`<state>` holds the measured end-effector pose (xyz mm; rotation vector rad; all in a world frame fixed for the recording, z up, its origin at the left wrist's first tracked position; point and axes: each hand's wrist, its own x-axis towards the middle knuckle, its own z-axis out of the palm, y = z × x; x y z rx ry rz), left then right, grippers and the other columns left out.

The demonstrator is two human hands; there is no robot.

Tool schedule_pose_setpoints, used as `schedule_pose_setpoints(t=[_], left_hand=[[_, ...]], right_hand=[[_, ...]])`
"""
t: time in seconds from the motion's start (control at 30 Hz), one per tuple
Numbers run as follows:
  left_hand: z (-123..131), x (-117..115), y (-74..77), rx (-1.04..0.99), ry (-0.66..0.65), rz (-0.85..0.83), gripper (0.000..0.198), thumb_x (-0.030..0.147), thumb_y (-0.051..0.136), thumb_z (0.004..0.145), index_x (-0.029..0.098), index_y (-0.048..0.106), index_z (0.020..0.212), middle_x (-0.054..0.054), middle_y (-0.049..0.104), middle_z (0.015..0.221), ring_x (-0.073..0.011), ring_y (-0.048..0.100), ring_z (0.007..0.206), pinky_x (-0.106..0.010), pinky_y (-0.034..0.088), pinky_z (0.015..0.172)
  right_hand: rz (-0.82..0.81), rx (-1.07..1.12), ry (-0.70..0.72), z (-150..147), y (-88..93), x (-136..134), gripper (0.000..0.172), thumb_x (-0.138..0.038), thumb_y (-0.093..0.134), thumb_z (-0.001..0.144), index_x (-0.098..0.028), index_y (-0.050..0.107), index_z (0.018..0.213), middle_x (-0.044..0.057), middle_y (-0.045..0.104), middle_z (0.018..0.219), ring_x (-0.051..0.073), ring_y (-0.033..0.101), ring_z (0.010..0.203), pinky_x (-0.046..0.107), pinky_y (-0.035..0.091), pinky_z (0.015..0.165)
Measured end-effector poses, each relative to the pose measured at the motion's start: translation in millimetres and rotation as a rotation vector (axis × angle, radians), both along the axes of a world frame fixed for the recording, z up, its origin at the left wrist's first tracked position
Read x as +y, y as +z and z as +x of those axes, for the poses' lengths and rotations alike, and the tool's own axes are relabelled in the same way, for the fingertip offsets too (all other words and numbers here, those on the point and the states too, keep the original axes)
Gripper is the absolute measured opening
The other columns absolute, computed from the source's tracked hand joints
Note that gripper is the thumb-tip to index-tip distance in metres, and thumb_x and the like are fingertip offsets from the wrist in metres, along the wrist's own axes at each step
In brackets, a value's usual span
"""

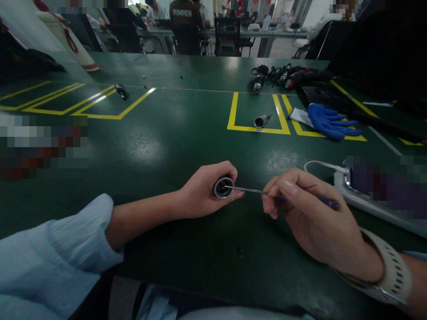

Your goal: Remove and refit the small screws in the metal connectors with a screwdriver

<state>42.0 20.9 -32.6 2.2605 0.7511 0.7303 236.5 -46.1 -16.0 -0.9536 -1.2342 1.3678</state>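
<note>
Near the middle, my left hand (pixel 208 191) is wrapped round a dark cylindrical part (pixel 223 187) with a silver rim, its open end facing me. My right hand (pixel 310 218), with a pale watch strap on the wrist, grips a screwdriver (pixel 328 203) by its dark purple handle. The thin metal shaft points left, and its tip reaches into the mouth of the part; the inside is too dark to make out the contact. A tiny dark piece (pixel 240 252) lies on the green table (pixel 187 142) below the hands.
Beyond my hands, a metal part (pixel 262 121) lies in a yellow-taped box. Right of it are a blue glove (pixel 333 122) and a phone-like device (pixel 383 191) with a white cable. Black cabled tools (pixel 280 75) lie farther back; another small part (pixel 121 90) is at left. People sit behind.
</note>
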Motion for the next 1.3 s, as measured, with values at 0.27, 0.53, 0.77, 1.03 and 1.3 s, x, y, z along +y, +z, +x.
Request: schedule_pose_setpoints(t=[0.27,0.53,0.77,1.03,1.3], left_hand=[[0,2,0.1,-0.01,0.046,-0.003,0.021,0.027,0.063,0.074,0.017,0.045,0.074,0.003,0.05,0.069,-0.0082,0.047,0.057,-0.02,0.039,0.051],[2,-1,0.9,-0.082,0.145,0.005,0.022,0.024,0.067,0.073,0.017,0.046,0.073,0.004,0.049,0.068,-0.0072,0.046,0.057,-0.02,0.039,0.052],[3,-3,1.4,-0.11,0.204,-0.005,0.023,0.026,0.067,0.073,0.017,0.046,0.073,0.004,0.05,0.068,-0.0075,0.047,0.057,-0.02,0.04,0.052],[3,-3,1.4,-0.142,0.272,-0.012,0.022,0.026,0.067,0.073,0.017,0.047,0.075,0.003,0.052,0.069,-0.0083,0.048,0.059,-0.021,0.041,0.054],[3,-3,2.5,-0.185,0.296,-0.039,0.022,0.024,0.067,0.074,0.016,0.047,0.076,0.004,0.051,0.067,-0.0087,0.049,0.059,-0.022,0.042,0.055]], right_hand=[[0.235,-0.316,-0.008,3,-1.1,-8,0.011,-0.024,0.058,0.086,-0.021,0.055,0.076,-0.001,0.058,0.066,0.013,0.054,0.062,0.025,0.04,0.052],[0.532,-0.461,0.11,5,8.4,-8,0.011,-0.009,0.052,0.083,-0.02,0.055,0.082,0.002,0.057,0.07,0.015,0.055,0.065,0.032,0.046,0.059],[0.734,-0.603,0.196,5,11.0,-7,0.016,-0.009,0.049,0.081,-0.023,0.055,0.086,0.004,0.059,0.069,0.018,0.055,0.064,0.034,0.044,0.058],[0.835,-0.778,0.253,6,10.2,-5,0.015,-0.005,0.049,0.079,-0.016,0.058,0.084,0.007,0.057,0.076,0.017,0.051,0.068,0.031,0.041,0.058],[0.882,-0.8,0.278,7,7.8,-5,0.015,-0.004,0.05,0.077,-0.014,0.059,0.083,0.007,0.056,0.074,0.018,0.049,0.068,0.032,0.041,0.058]])
